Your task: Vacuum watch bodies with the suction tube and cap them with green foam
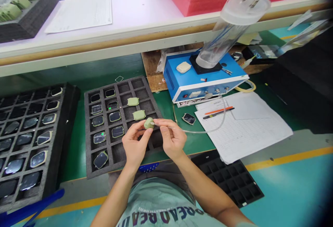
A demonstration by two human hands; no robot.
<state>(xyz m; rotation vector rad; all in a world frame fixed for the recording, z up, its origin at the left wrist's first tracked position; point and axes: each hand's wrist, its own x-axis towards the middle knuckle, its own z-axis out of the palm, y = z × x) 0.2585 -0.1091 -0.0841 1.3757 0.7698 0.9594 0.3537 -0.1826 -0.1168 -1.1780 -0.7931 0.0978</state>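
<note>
My left hand (135,143) is closed on a small green watch case (149,123), held edge-up above the foam tray. Fingers of my right hand (173,137) pinch the end of a clear tube (194,131) against the case's side. The tube curves right and up to the front of a blue box (205,81). Beneath and left of my hands lies the grey foam tray (121,150), with dark-screened watches in its left columns. Two green cases (133,101) rest farther right in it, one behind the other.
A taller foam tray stack (52,171) with watches stands left. On the right are papers (249,133) with two pens, and one watch (188,118). A clear cylinder (221,40) stands on the blue box. The shelf edge (104,41) crosses behind.
</note>
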